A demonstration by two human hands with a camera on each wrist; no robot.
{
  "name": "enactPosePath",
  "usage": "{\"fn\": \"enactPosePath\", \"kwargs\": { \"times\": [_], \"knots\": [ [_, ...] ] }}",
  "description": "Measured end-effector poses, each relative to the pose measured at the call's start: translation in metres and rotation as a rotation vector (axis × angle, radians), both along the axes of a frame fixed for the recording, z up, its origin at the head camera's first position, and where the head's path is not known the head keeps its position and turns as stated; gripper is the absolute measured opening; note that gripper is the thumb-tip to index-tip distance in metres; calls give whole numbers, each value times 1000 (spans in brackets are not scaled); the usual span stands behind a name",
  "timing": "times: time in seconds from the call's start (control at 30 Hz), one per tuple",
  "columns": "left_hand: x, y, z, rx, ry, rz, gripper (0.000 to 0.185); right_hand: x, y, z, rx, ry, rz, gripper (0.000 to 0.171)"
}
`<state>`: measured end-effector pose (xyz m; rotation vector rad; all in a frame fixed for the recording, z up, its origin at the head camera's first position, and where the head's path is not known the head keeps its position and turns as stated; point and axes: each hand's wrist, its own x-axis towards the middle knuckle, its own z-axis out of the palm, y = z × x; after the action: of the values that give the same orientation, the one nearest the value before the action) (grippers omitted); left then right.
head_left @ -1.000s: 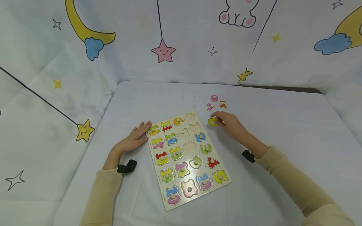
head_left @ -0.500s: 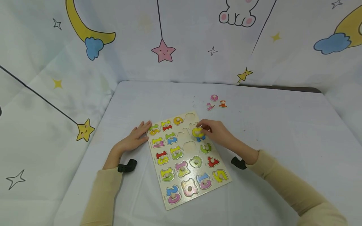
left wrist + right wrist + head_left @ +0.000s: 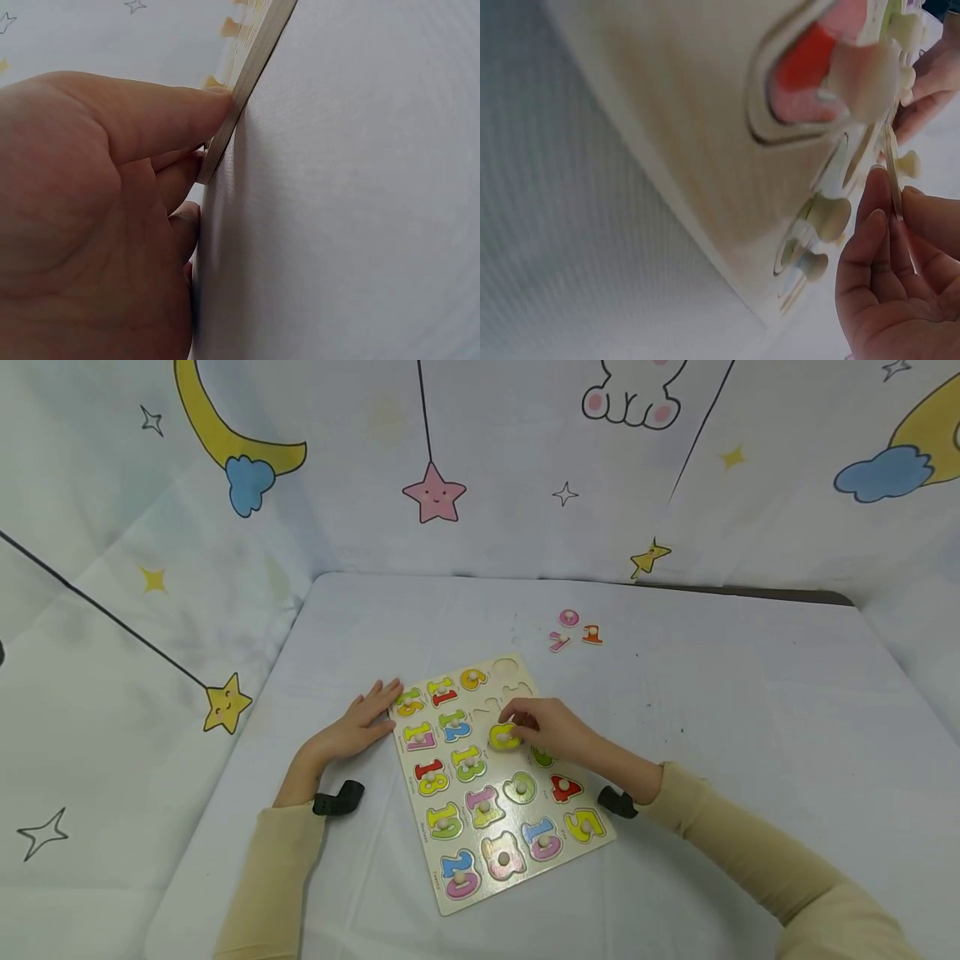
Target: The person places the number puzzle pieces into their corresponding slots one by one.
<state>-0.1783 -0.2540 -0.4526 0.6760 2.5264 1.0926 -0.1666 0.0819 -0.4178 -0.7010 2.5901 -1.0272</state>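
A wooden number puzzle board (image 3: pixel 596 839) lies on the table, most of its slots filled with coloured number pieces. My right hand (image 3: pixel 551 731) pinches a yellow number piece (image 3: pixel 504 737) and holds it over the board's middle, by an empty slot. In the right wrist view the fingers (image 3: pixel 881 232) grip the thin piece (image 3: pixel 892 169) edge-on beside the board (image 3: pixel 682 142). My left hand (image 3: pixel 356 727) rests flat on the table with its fingertips against the board's left edge; the left wrist view shows the fingers (image 3: pixel 165 120) pressing that edge (image 3: pixel 251 71).
Three loose pieces lie beyond the board: a pink round one (image 3: pixel 568 617), a pink one (image 3: pixel 558 642) and an orange one (image 3: pixel 592 634). The table (image 3: pixel 750 693) wears a pale cloth. A printed curtain with stars and moons (image 3: pixel 435 493) hangs behind and at both sides.
My right hand picked up the yellow piece from the table right of the board and carried it left and toward me, over the board's middle. The left hand stayed put.
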Motion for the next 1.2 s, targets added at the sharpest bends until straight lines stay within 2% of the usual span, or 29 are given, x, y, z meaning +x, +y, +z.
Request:
{"fn": "enactPosePath", "kwargs": {
  "times": [0.5, 0.8, 1.0, 1.2],
  "knots": [
    [1, -1, 2, -6, -5, 4, 62, 2, -2, -7, 16, -39, 50, 11],
    [0, -2, -1, -5, -17, 8, 62, 3, -4, -7, 103, 75, 99, 10],
    [-2, -3, -4, -8, -20, 2, 62, 7, -5, -5, 126, 118, 99, 12],
    [-1, -2, -2, -4, -23, 5, 62, 8, -6, -6, 148, 145, 107, 10]
  ]
}}
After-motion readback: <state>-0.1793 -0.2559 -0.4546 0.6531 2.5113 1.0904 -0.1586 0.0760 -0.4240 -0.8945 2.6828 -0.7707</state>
